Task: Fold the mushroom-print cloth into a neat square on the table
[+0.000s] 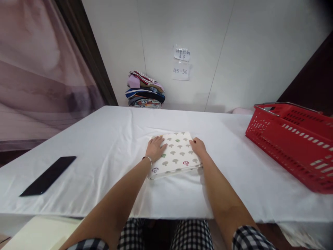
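Observation:
A folded white cloth [179,152] printed with grey, green, red and purple mushrooms lies in the middle of the table. My left hand [155,148], with a bracelet at the wrist, rests flat on the cloth's left side, fingers stretched out. At the cloth's right edge, my right hand [198,146] has its fingers curled, with the edge pinched between thumb and fingers. Layers of the fold show along the near side.
A white sheet [104,139] covers the table. To the right stands a red plastic basket [291,139] with metal handles. On the left lies a black phone-like slab [49,176]. Folded fabrics [145,91] are stacked by the wall, below paper notes [181,71].

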The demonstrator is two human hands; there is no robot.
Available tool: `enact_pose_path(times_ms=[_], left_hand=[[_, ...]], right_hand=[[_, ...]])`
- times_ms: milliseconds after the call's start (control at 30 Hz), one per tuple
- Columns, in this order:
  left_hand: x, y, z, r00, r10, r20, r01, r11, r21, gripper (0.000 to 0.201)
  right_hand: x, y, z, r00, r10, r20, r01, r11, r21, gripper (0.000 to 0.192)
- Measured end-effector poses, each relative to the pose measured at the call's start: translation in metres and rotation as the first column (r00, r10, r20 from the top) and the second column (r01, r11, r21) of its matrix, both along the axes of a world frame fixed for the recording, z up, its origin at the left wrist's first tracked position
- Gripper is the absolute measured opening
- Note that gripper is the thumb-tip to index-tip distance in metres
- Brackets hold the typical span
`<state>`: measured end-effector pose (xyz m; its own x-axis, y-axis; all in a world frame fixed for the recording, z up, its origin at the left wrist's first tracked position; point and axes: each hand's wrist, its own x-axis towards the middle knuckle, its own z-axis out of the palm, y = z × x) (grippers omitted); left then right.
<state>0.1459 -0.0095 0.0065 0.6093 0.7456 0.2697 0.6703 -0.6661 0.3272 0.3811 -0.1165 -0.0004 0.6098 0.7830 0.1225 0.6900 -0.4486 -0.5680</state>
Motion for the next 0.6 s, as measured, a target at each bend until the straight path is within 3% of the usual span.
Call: enact_pose_path(times_ms=[167,267,400,600], left_hand=[[0.001,0.001,-0.001,0.997,0.018,0.071,-0.018,1.0,-0.001,0.042],[-0.003,0.0,-0.001,0.978,0.142,0.15,-0.135,0.989,-0.053,0.047],[-0.023,-0.006,-0.007,0.897,0.339,0.285,-0.261,0.925,-0.277,0.054],[-0.062,-0.049,-0.016,0.818,0.424,0.388,-0.182,0.832,-0.525,0.062]], right_hand=[[-0.001,-0.012,0.004,0.978,0.1,-0.181,-0.084,0.992,0.095,0.023],[-0.002,-0.027,0.006,0.927,0.183,-0.329,-0.127,0.975,0.185,0.03],[-0.007,-0.055,0.0,0.882,0.145,-0.448,-0.02,0.962,0.273,0.047],[-0.02,-0.093,-0.018,0.913,0.068,-0.403,0.049,0.961,0.274,0.053]])
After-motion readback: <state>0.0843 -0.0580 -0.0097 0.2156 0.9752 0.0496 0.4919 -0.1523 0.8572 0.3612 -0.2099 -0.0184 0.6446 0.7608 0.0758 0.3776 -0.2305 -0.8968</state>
